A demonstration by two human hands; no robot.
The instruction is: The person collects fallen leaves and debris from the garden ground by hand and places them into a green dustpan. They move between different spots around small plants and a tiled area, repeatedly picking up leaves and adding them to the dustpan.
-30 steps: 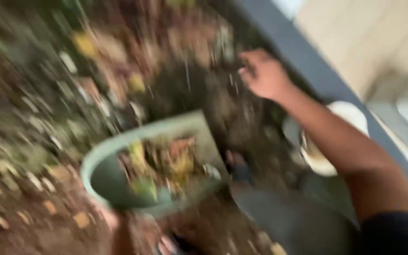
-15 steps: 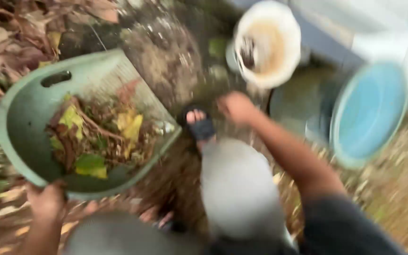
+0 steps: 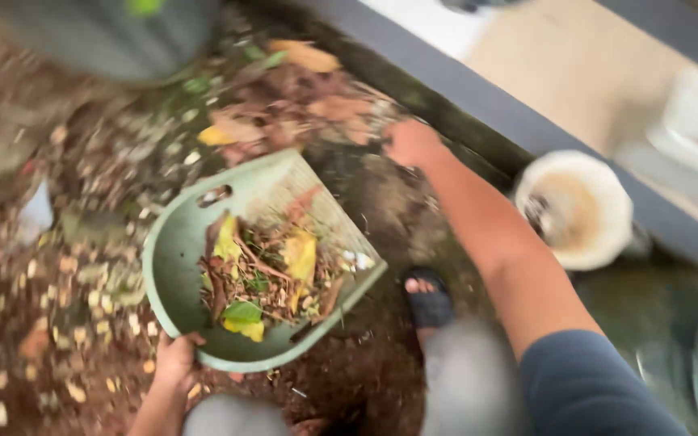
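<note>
The left hand is clamped on the near rim of a pale green, scoop-shaped plastic dustpan, fingers curled over its rounded back edge. The pan sits low over the ground just ahead of that hand, its flat open lip pointing away and to the right. Inside it, past the knuckles, lies a heap of garden litter: yellow and green leaves, brown twigs and reddish scraps, piled toward the ribbed front. A slot handle is cut into the pan's far wall. The right hand is stretched out well beyond the pan, at the edge of a loose drift of dry brown and orange fallen leaves that lies just to its left; motion blur hides the fingers, so whether they are spread or closed on leaves cannot be told. Below the right forearm a foot in a black open-toed sandal stands on dark damp soil, just right of the pan's lip. To the right of the forearm stands a round white bucket with a stained brown inside, close against a grey kerb that runs diagonally behind the right hand. Small pale leaf bits speckle the ground left of the left hand.
</note>
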